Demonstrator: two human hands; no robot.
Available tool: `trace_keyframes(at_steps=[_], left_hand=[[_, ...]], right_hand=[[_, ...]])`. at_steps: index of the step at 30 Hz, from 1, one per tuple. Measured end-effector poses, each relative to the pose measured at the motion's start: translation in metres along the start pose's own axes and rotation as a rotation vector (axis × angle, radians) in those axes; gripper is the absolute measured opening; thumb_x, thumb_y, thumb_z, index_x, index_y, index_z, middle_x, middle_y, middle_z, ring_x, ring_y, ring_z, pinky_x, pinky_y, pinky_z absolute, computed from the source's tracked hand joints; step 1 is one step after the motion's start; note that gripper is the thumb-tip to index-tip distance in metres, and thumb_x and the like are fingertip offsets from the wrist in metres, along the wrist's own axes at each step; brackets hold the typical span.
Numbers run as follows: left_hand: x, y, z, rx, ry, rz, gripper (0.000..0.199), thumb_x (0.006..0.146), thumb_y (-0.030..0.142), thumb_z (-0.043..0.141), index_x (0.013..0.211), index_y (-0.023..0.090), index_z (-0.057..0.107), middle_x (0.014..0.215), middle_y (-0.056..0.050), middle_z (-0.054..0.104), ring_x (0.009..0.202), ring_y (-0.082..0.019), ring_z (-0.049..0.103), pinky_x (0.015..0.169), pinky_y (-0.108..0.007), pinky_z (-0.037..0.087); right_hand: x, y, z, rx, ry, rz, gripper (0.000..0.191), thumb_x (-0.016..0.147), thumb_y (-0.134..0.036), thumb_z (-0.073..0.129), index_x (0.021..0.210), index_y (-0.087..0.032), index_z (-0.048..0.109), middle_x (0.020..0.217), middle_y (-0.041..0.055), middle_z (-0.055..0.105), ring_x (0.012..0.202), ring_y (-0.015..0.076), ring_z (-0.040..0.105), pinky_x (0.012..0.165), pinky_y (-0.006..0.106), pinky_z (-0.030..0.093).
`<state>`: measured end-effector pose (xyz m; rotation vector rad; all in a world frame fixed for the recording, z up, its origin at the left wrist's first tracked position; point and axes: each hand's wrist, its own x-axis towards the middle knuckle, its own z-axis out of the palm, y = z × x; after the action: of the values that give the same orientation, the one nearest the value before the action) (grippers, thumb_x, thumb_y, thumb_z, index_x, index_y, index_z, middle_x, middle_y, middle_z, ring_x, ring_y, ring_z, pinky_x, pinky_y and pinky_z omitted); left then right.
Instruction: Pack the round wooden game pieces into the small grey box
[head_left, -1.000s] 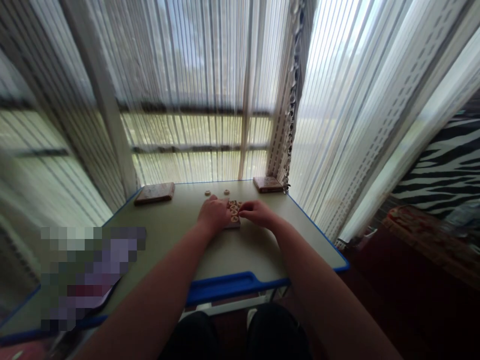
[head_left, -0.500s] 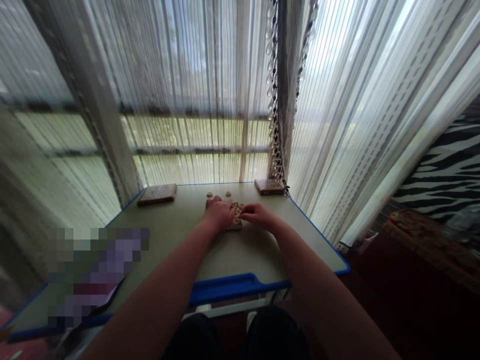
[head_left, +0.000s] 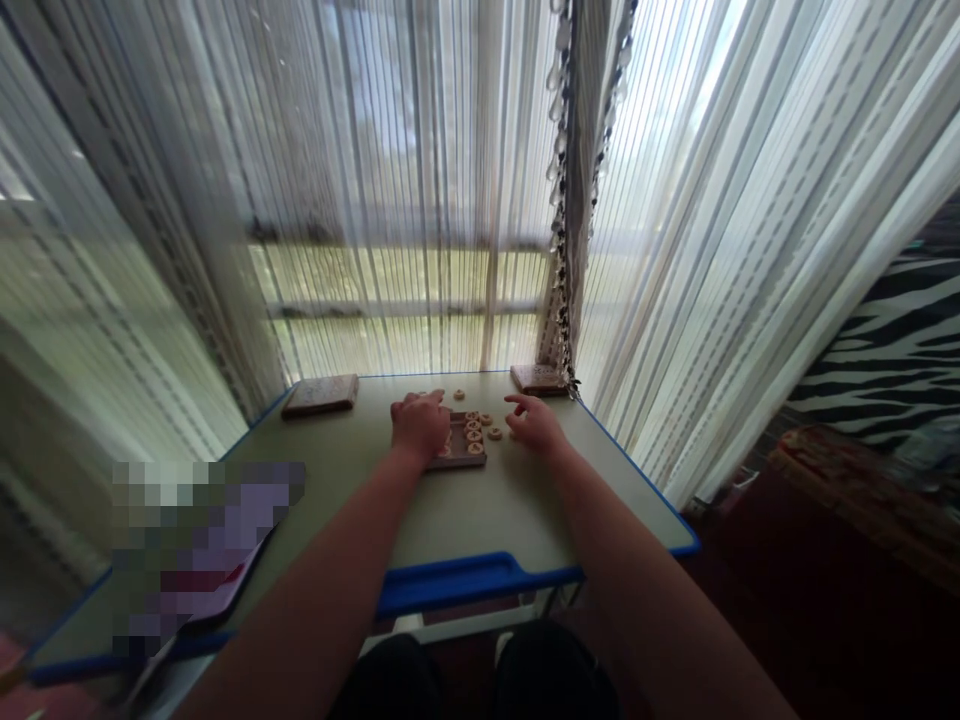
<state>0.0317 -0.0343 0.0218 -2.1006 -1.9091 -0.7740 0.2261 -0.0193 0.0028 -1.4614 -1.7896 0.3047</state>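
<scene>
A shallow wooden box [head_left: 466, 461] stands mid-table, with several round wooden game pieces [head_left: 474, 436] lined up along its right side. My left hand [head_left: 420, 425] lies over the box's left side and hides part of it. Its fingers are bent toward the far side, and what they touch is hidden. To the right of the box, my right hand [head_left: 535, 424] hovers just above the table with its index finger stretched out; no piece shows in it. Between that hand and the box lie loose round pieces [head_left: 494, 434]. Beyond the box sits another piece [head_left: 459, 394].
A flat brown box [head_left: 320, 396] rests at the back left, a similar one [head_left: 537, 379] at the back right. A blurred-out purple item [head_left: 225, 560] covers the left front. The table has a blue rim [head_left: 450, 585]. Sheer curtains [head_left: 420, 180] hang right behind it.
My right hand has moved right, off the box, and its fingers have spread. My left hand has shifted slightly left, uncovering more of the box and its row of pieces.
</scene>
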Motion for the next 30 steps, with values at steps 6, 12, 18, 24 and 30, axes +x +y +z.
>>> trace_keyframes(at_steps=[6, 12, 18, 24, 30], left_hand=[[0.007, -0.042, 0.009, -0.216, 0.153, -0.231, 0.036, 0.079, 0.031, 0.032, 0.096, 0.021, 0.063, 0.093, -0.007, 0.066, 0.093, -0.021, 0.056, 0.079, -0.033, 0.041], [0.018, -0.073, 0.034, -0.644, 0.104, -0.469, 0.036, 0.077, 0.03, 0.031, 0.091, 0.018, 0.062, 0.089, -0.004, 0.068, 0.09, -0.017, 0.059, 0.076, -0.027, 0.044], [0.018, -0.071, 0.041, -0.632, 0.016, -0.416, 0.034, 0.076, 0.032, 0.033, 0.088, 0.021, 0.064, 0.095, -0.002, 0.067, 0.093, -0.016, 0.058, 0.08, -0.026, 0.043], [0.019, -0.069, 0.045, -0.617, -0.026, -0.369, 0.034, 0.078, 0.034, 0.035, 0.088, 0.021, 0.065, 0.097, -0.002, 0.066, 0.094, -0.017, 0.057, 0.082, -0.027, 0.043], [0.02, -0.072, 0.049, -0.51, -0.019, -0.167, 0.037, 0.079, 0.021, 0.032, 0.099, 0.019, 0.063, 0.11, -0.002, 0.061, 0.107, -0.017, 0.051, 0.094, -0.028, 0.035]], right_hand=[[0.003, 0.013, 0.009, -0.103, -0.048, -0.045, 0.03, 0.068, -0.022, 0.055, 0.095, -0.019, 0.067, 0.092, 0.0079, 0.056, 0.086, 0.018, 0.052, 0.085, 0.029, 0.038], [0.002, 0.014, 0.013, -0.11, -0.026, -0.066, 0.032, 0.071, -0.027, 0.054, 0.1, -0.019, 0.066, 0.099, 0.0089, 0.058, 0.096, 0.0208, 0.051, 0.092, 0.033, 0.034], [0.005, 0.013, 0.013, -0.068, -0.054, -0.066, 0.036, 0.067, -0.017, 0.05, 0.1, -0.014, 0.065, 0.103, 0.01, 0.059, 0.093, 0.0188, 0.055, 0.089, 0.029, 0.039], [0.007, 0.014, 0.011, -0.104, -0.021, -0.02, 0.039, 0.066, -0.011, 0.045, 0.1, -0.013, 0.065, 0.104, 0.0109, 0.058, 0.093, 0.0185, 0.055, 0.088, 0.028, 0.041], [0.004, 0.014, 0.014, -0.159, -0.069, -0.065, 0.039, 0.067, -0.011, 0.046, 0.102, -0.013, 0.064, 0.108, 0.0114, 0.057, 0.097, 0.0193, 0.054, 0.093, 0.03, 0.037]])
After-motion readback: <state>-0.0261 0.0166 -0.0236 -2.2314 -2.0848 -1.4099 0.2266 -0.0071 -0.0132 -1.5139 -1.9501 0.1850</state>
